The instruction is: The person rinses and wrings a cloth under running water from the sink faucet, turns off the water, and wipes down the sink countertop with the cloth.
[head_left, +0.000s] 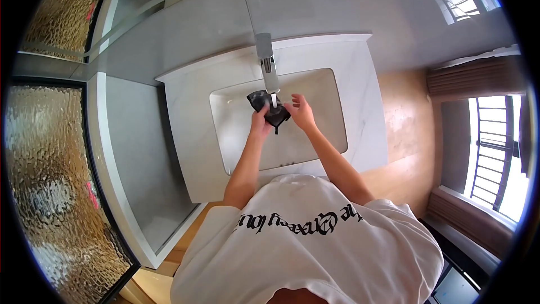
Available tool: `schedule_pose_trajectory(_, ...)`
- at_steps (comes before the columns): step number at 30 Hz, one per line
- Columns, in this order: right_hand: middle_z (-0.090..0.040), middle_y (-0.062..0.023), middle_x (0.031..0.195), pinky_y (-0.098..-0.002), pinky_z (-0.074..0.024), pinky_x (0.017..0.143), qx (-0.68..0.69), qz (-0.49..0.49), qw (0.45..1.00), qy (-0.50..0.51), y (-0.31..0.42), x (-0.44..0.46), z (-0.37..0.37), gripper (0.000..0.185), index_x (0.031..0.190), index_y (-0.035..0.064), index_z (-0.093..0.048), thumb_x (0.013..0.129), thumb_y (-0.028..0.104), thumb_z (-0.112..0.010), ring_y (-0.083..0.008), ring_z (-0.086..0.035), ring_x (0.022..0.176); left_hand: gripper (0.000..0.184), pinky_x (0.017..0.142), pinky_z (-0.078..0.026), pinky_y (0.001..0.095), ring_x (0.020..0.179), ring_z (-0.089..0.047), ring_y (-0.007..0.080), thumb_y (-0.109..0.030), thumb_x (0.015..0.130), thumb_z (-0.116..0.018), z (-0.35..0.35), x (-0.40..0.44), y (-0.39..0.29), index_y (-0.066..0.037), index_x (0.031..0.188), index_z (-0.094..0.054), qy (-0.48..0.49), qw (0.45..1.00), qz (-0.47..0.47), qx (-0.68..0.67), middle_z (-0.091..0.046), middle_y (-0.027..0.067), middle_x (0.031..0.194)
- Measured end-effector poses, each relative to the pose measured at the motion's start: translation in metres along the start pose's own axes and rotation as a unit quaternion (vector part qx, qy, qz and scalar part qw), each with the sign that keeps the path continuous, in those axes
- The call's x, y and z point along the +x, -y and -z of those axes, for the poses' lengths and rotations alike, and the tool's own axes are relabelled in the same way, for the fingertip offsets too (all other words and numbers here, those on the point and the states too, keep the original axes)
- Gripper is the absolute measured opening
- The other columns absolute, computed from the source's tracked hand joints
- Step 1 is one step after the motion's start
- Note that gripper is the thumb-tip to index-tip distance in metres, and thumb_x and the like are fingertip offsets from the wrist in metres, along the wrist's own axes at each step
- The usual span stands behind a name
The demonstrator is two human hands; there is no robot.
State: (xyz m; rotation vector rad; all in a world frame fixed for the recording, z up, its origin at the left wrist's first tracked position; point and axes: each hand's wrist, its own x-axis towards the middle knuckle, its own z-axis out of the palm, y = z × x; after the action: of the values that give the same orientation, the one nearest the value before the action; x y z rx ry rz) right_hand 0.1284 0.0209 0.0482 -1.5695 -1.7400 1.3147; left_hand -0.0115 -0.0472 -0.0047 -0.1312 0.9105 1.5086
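Observation:
A small black item (275, 116), which looks like a cloth or pouch, hangs over the sink basin (236, 146) right under the chrome faucet (266, 62). Something white, perhaps running water, shows between the spout and the item. My left hand (260, 122) grips the item's lower left side, its fingers partly hidden behind it. At the item's right edge is my right hand (300, 111), fingers bent and apart, close beside it. A short dark strap dangles from the item's bottom.
A white marbled countertop (365, 112) surrounds the basin. Behind it runs a grey wall with a mirror (197, 11). Textured glass (50, 180) stands at the left, and a barred window (492, 152) with brown curtains is at the right.

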Motion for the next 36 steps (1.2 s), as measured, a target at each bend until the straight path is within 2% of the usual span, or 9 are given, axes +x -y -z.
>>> schedule_pose_trajectory(5, -0.068, -0.0172, 0.096, -0.0338, -0.0523, 0.077, 0.192, -0.175, 0.954, 0.147, -0.016, -0.003, -0.010, 0.041, 0.116, -0.0006, -0.059, 0.082, 0.020, -0.065, -0.0234, -0.066, 0.085, 0.034, 0.090, -0.050, 0.0386, 0.104, -0.061, 0.0242, -0.015, 0.092, -0.060, 0.000, 0.007, 0.013, 0.000, 0.122, -0.052, 0.001, 0.996, -0.056, 0.063, -0.061, 0.0114, 0.115)
schedule_pose_trajectory(12, -0.066, -0.0204, 0.088, -0.0371, -0.0493, 0.081, 0.024, 0.003, 0.993, 0.116, 0.014, -0.014, 0.003, 0.035, 0.108, 0.0012, -0.063, 0.078, 0.020, -0.062, -0.0288, -0.064, 0.086, 0.061, 0.104, -0.041, 0.0446, 0.120, -0.053, 0.0288, -0.051, 0.096, -0.046, 0.020, -0.002, -0.017, 0.001, 0.128, -0.048, 0.036, 0.980, 0.106, -0.164, -0.058, 0.0149, 0.125)
schedule_pose_trajectory(18, -0.067, -0.0209, 0.090, -0.0431, -0.0510, 0.079, 0.003, 0.001, 0.977, 0.211, 0.029, 0.001, -0.008, 0.038, 0.097, 0.0027, -0.067, 0.082, 0.035, -0.055, -0.0389, -0.065, 0.087, 0.043, 0.071, -0.049, 0.0293, 0.075, -0.061, 0.0137, -0.051, 0.095, -0.049, 0.032, 0.041, -0.001, -0.012, 0.081, -0.062, -0.041, 0.978, 0.125, 0.162, -0.063, -0.0007, 0.078)
schedule_pose_trajectory(21, -0.068, -0.0215, 0.086, -0.0470, -0.0515, 0.080, -0.168, -0.054, 0.983, 0.044, 0.064, -0.030, -0.064, 0.055, 0.093, 0.0040, -0.070, 0.086, 0.056, -0.053, -0.0388, -0.065, 0.088, 0.039, 0.059, -0.043, 0.0287, 0.065, -0.055, 0.0156, -0.052, 0.095, -0.044, -0.040, -0.018, -0.006, -0.019, 0.076, -0.057, 0.051, 0.996, 0.037, -0.071, -0.055, -0.0014, 0.068)
schedule_pose_trajectory(23, -0.067, -0.0215, 0.081, -0.0479, -0.0519, 0.076, -0.152, -0.038, 0.988, -0.004, 0.065, -0.027, -0.063, 0.049, 0.086, 0.0062, -0.071, 0.088, 0.050, -0.050, -0.0409, -0.065, 0.082, 0.041, 0.060, -0.044, 0.0287, 0.064, -0.056, 0.0157, -0.052, 0.095, -0.040, -0.020, 0.001, 0.016, -0.018, 0.083, -0.057, 0.271, 0.908, 0.037, -0.317, -0.053, -0.0012, 0.066)
schedule_pose_trajectory(26, -0.066, -0.0200, 0.075, -0.0496, -0.0520, 0.070, -0.224, -0.065, 0.972, -0.043, 0.034, 0.001, -0.062, 0.040, 0.082, 0.0108, -0.073, 0.088, 0.043, -0.050, -0.0423, -0.064, 0.074, 0.048, 0.065, -0.053, 0.0369, 0.080, -0.063, 0.0205, -0.053, 0.095, -0.033, -0.024, 0.000, 0.004, -0.012, 0.102, -0.056, -0.040, 0.992, 0.119, 0.009, -0.061, 0.0057, 0.082)
schedule_pose_trajectory(28, -0.066, -0.0195, 0.075, -0.0478, -0.0522, 0.066, -0.192, -0.110, 0.975, -0.035, -0.002, 0.031, -0.056, 0.034, 0.077, 0.0113, -0.071, 0.087, 0.038, -0.051, -0.0403, -0.064, 0.072, 0.039, 0.069, -0.053, 0.0395, 0.080, -0.063, 0.0208, -0.040, 0.096, -0.031, 0.058, 0.030, 0.028, -0.011, 0.103, -0.056, 0.187, 0.964, 0.188, -0.024, -0.061, 0.0055, 0.087)
schedule_pose_trajectory(30, -0.067, -0.0194, 0.076, -0.0481, -0.0520, 0.067, -0.203, -0.073, 0.976, -0.004, -0.009, 0.033, -0.047, 0.034, 0.080, 0.0093, -0.070, 0.088, 0.036, -0.051, -0.0403, -0.064, 0.072, 0.036, 0.072, -0.052, 0.0385, 0.078, -0.061, 0.0192, -0.037, 0.096, -0.032, 0.022, 0.030, 0.047, -0.010, 0.101, -0.055, -0.125, 0.990, 0.052, 0.027, -0.060, 0.0037, 0.082)
schedule_pose_trajectory(36, -0.067, -0.0225, 0.082, -0.0477, -0.0516, 0.075, -0.097, -0.078, 0.992, -0.018, 0.009, -0.009, -0.058, 0.044, 0.085, 0.0055, -0.070, 0.084, 0.047, -0.055, -0.0423, -0.064, 0.081, 0.029, 0.074, -0.048, 0.0293, 0.082, -0.059, 0.0149, -0.030, 0.091, -0.045, 0.025, 0.029, 0.034, -0.009, 0.101, -0.063, -0.030, 0.997, 0.070, 0.029, -0.061, 0.0020, 0.088)
